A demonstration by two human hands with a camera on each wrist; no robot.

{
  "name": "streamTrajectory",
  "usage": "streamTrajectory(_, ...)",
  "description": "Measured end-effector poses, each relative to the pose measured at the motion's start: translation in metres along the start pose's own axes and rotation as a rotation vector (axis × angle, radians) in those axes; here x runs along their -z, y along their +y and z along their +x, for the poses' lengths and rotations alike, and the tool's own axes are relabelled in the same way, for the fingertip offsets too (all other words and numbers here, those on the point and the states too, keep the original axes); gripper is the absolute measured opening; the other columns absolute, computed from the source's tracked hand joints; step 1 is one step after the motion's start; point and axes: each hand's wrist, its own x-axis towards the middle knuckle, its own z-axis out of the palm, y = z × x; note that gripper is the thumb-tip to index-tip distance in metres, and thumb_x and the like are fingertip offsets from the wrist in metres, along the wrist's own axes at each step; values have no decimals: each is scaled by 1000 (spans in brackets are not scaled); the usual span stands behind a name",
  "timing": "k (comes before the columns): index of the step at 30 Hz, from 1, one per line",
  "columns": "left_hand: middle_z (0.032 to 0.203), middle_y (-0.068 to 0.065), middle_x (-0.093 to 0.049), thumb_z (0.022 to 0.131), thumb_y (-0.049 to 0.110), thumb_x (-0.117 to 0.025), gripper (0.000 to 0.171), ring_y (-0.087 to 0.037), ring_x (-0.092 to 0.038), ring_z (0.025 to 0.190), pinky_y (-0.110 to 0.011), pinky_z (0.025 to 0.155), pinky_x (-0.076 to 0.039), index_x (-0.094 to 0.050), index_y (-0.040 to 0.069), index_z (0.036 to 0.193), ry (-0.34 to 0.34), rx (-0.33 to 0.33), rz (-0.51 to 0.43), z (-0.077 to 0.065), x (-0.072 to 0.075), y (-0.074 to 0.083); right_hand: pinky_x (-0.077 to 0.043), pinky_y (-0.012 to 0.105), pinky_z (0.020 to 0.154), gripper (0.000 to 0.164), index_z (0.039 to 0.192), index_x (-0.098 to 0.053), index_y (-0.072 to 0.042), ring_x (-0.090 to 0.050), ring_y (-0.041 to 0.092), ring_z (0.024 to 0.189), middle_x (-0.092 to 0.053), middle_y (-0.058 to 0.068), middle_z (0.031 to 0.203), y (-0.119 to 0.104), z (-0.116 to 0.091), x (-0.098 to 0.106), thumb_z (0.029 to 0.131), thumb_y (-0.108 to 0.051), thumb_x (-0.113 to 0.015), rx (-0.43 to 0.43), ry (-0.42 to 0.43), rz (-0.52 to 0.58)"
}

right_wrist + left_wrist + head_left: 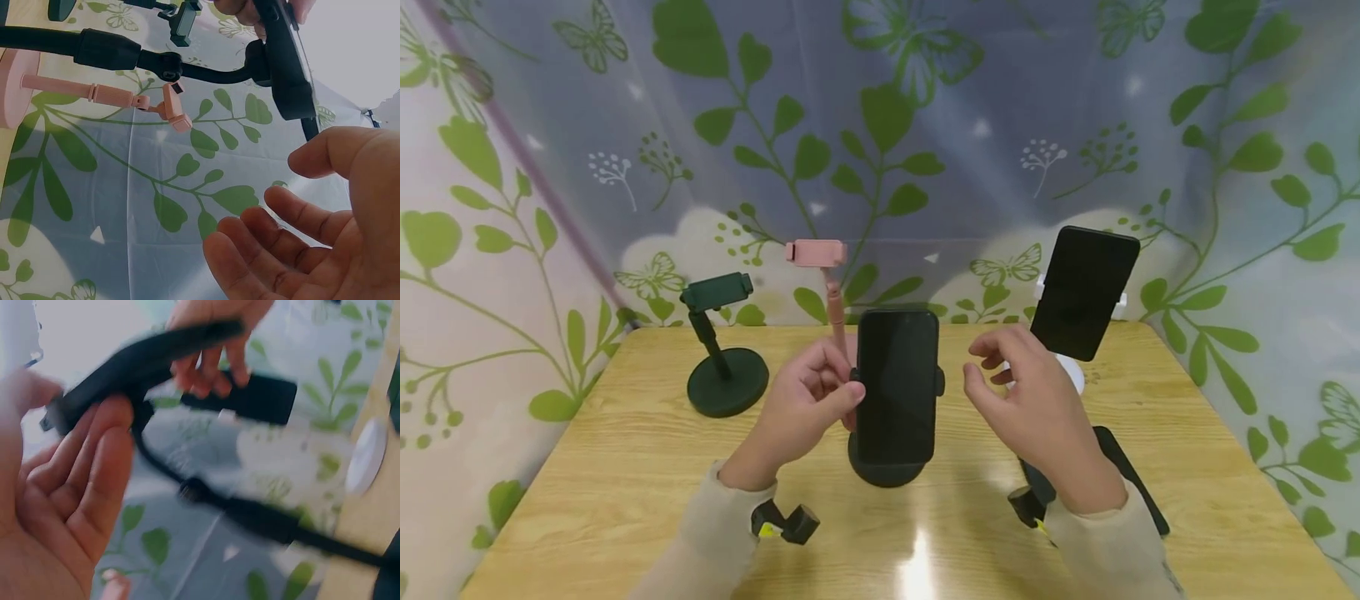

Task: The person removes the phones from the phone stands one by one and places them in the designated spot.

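A black phone (897, 387) is held upright in the clamp of a black phone stand (886, 475) at the middle of the table. My left hand (812, 396) pinches the clamp at the phone's left edge, thumb in front and fingers behind. The left wrist view shows the thumb and fingers on either side of the clamp's end, with the stand's jointed arm (262, 519) slanting away below. My right hand (1026, 396) hovers to the right of the phone, apart from it, with relaxed, slightly bent fingers. Nothing lies between those fingers (250, 240) in the right wrist view.
A green stand (727, 392) is at the left on the wooden table (625, 475). Behind the phone rises a pink stand (817, 253). A white stand (1070, 372) at the right bears another phone (1085, 292). Beneath my right forearm lies a flat black object (1135, 483).
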Motion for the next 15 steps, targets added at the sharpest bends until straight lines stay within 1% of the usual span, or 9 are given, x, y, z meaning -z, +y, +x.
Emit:
streamTrajectory(3, 74, -8, -66, 94, -3, -67, 13, -20, -67, 60, -37, 58, -60, -56, 3, 93, -55, -35, 100, -1, 9, 2, -58, 38, 78, 12, 109, -67, -12, -60, 13, 92, -64, 0, 110, -2, 0, -2, 99, -17, -64, 5, -10, -11)
streamTrajectory(6, 79, -1, -67, 94, 0, -71, 15, -16, -68, 66, -34, 60, -59, -60, 10, 95, -83, -53, 214, -2, 16, 4, -58, 38, 78, 12, 109, -66, -12, -61, 14, 92, -64, -1, 110, -4, 0, -5, 99, -18, -63, 3, -26, -20)
streamTrajectory(8, 82, 3, -66, 94, 3, -73, 15, -14, -66, 69, -32, 61, -57, -62, 13, 95, -96, -68, 268, -2, 19, 6, -58, 36, 76, 12, 109, -66, -12, -61, 15, 91, -64, -1, 109, -5, -1, -6, 99, -18, -64, 3, -33, -27)
streamTrajectory(11, 87, 5, -64, 94, 5, -74, 15, -12, -64, 71, -30, 63, -56, -63, 15, 96, -114, -95, 311, -2, 21, 7, -55, 32, 69, 10, 108, -67, -14, -59, 15, 83, -64, -2, 106, -5, -2, -8, 99, -17, -65, 24, -23, -47)
streamTrajectory(15, 89, 4, -62, 95, 5, -73, 14, -11, -63, 72, -29, 65, -57, -63, 14, 97, -129, -124, 336, -3, 23, 9, -49, 28, 61, 10, 107, -71, -16, -53, 9, 69, -65, -5, 99, -7, -4, -11, 98, -16, -66, 107, 8, -65)
